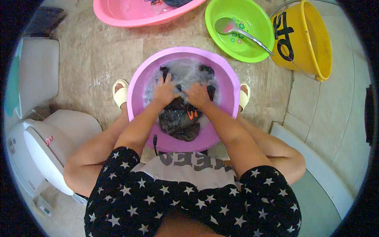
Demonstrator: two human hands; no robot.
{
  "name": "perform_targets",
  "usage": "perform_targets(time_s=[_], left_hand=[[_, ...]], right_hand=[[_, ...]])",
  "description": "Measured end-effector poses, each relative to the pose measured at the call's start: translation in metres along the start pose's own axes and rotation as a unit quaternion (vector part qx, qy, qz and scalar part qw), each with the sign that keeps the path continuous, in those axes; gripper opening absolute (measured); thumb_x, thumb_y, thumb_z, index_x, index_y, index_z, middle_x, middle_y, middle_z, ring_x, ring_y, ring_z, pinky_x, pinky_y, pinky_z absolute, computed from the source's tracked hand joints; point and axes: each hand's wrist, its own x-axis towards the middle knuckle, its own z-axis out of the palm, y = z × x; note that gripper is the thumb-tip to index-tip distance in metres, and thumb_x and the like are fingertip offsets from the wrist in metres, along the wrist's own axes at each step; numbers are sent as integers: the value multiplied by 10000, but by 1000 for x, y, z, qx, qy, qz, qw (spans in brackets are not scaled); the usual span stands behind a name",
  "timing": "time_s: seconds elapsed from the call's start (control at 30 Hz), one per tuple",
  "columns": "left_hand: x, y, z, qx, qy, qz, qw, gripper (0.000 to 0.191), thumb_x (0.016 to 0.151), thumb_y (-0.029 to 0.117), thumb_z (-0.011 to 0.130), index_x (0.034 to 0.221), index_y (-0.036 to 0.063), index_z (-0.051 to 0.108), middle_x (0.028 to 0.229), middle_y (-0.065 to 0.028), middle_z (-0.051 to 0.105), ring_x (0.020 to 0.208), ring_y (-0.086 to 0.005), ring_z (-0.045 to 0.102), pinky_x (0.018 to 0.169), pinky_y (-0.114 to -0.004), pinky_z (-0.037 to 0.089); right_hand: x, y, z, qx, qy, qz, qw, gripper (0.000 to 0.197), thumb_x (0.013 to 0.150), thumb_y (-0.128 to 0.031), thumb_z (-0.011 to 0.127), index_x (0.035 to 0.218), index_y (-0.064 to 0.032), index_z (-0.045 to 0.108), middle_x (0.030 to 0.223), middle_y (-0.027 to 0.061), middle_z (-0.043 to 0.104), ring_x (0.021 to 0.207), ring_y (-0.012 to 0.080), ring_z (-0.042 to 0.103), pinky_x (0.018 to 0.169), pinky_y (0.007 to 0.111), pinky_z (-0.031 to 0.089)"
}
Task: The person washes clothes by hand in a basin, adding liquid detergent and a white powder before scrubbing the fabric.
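Both of my hands are in a purple plastic basin [183, 51] of sudsy water between my feet. A dark wet garment [180, 126] with small orange marks lies partly under water and bulges up near the basin's close side. My left hand [164, 90] rests on the dark cloth at the left, fingers pointing away from me. At the right, my right hand [198, 93] presses against the same cloth, its fingertips hidden by foam. Whether either hand grips the cloth cannot be seen.
Beyond the basin stand a pink tub [130, 22] with dark items, a green basin [213, 38] holding a metal shower head [226, 26], and a yellow bucket [296, 44]. A white toilet [44, 157] is at the left. A raised pale ledge [314, 157] runs along the right.
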Motion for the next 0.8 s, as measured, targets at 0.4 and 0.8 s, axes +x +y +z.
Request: perform_targets(time_s=[0.4, 0.8], left_hand=[[-14, -17, -101, -245, 72, -12, 967, 346, 744, 411, 614, 989, 169, 584, 977, -121, 507, 907, -325, 544, 746, -420, 448], [-72, -39, -54, -246, 23, 28, 969, 673, 655, 235, 744, 1240, 199, 413, 1142, -145, 430, 1030, -357, 501, 844, -408, 437]], right_hand=[[25, 38, -48, 332, -106, 119, 930, 366, 750, -363, 553, 997, -98, 600, 955, 144, 607, 891, 328, 558, 794, 421, 424], [-59, 5, -64, 277, 30, 18, 960, 193, 768, -250, 551, 735, -72, 617, 712, 133, 586, 647, 316, 577, 577, 433, 458]])
